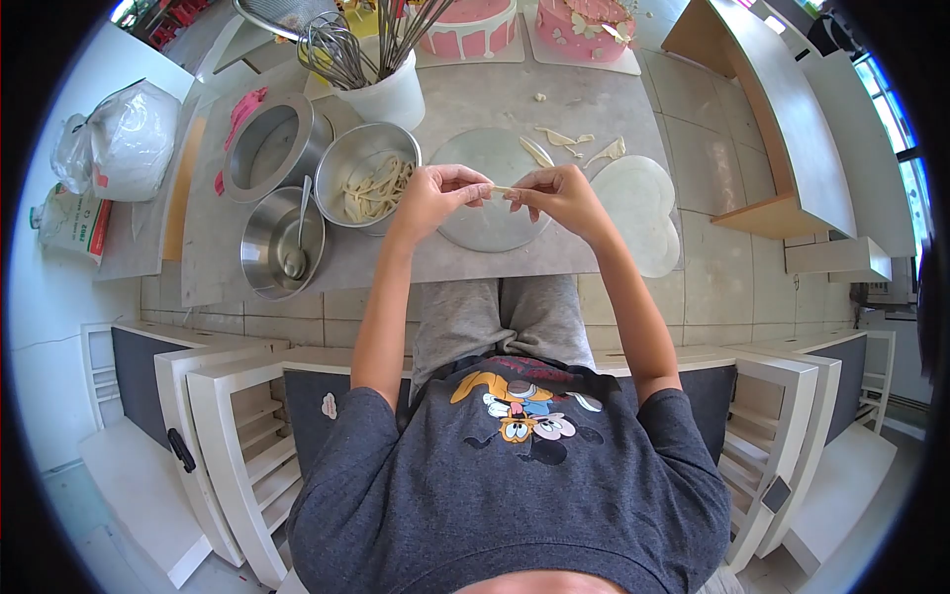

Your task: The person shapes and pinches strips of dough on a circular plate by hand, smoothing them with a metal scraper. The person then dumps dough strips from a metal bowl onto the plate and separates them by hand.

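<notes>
Between my two hands, a short, thin strip of pale dough (503,189) is stretched above a round grey board (490,230). My left hand (450,192) pinches one end of it, and my right hand (549,193) pinches the other. Just left of my left hand, a round metal pan (341,156) holds several pale dough strips (374,190). Flat dough pieces (606,152) lie beyond my right hand, and another piece (536,151) rests at the board's far edge.
A metal bowl with a spoon (295,262) and another pan (237,163) stand at the left. Behind are a white bucket of whisks (391,99) and two pink cakes (470,35). A pale scalloped board (638,218) lies at the right.
</notes>
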A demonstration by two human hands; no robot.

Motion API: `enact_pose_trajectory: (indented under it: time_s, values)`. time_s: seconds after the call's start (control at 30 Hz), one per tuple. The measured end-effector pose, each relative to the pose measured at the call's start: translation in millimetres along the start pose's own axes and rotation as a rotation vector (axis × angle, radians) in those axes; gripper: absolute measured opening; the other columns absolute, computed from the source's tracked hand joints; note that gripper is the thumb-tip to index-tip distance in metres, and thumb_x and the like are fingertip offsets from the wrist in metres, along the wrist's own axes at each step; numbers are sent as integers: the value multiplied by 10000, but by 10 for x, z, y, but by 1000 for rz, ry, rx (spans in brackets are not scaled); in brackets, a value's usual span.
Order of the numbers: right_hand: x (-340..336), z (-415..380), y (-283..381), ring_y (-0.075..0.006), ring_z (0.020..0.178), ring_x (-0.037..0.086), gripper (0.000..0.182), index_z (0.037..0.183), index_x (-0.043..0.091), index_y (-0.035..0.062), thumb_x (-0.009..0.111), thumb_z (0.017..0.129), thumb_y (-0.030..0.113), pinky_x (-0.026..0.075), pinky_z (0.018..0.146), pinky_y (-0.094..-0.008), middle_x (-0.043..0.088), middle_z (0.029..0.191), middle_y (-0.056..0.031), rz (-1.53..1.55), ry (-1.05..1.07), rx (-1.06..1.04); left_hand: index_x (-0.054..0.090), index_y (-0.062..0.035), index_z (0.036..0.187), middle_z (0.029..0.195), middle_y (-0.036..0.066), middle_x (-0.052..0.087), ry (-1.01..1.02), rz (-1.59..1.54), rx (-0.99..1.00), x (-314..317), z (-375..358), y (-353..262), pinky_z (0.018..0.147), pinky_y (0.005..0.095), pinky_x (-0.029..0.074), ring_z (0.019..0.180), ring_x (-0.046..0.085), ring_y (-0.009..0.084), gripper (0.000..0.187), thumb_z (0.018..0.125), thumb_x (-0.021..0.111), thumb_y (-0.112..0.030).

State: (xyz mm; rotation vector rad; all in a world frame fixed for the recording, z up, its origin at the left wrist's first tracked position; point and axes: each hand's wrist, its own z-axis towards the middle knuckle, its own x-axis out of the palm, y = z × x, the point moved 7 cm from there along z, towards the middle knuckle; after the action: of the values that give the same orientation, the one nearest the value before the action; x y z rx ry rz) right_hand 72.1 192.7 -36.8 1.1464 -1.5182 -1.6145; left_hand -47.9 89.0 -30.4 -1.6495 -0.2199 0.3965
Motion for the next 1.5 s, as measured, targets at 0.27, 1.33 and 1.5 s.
enact_pose_trajectory:
  time_s: [0.27, 1.33, 1.5]
  values:
    - [-55, -15, -38, -68, 546, 522, 158, 869, 667, -27, 647, 802, 115, 431, 511, -195, 642, 711, -57, 21, 16, 28, 656, 36, 902, 794, 89, 663, -11, -79, 4, 1, 17, 5, 706, 230, 517, 744, 636, 129, 134, 808, 623, -53]
    - [53, -14, -71, -106, 604, 587, 217, 946, 636, -44, 619, 769, 79, 452, 571, -216, 657, 740, -81, 59, 75, 46, 623, 56, 850, 788, 109, 653, -154, -123, 150, -247, -24, -128, 690, 232, 521, 726, 638, 134, 90, 812, 614, -25]
    - [15, 19, -74, -119, 649, 608, 206, 937, 639, -45, 624, 797, 105, 461, 672, -236, 666, 775, -86, 148, 103, 44, 599, 55, 877, 814, 120, 650, -273, -185, 192, -609, -150, -370, 689, 232, 522, 738, 643, 151, 90, 827, 595, -19]
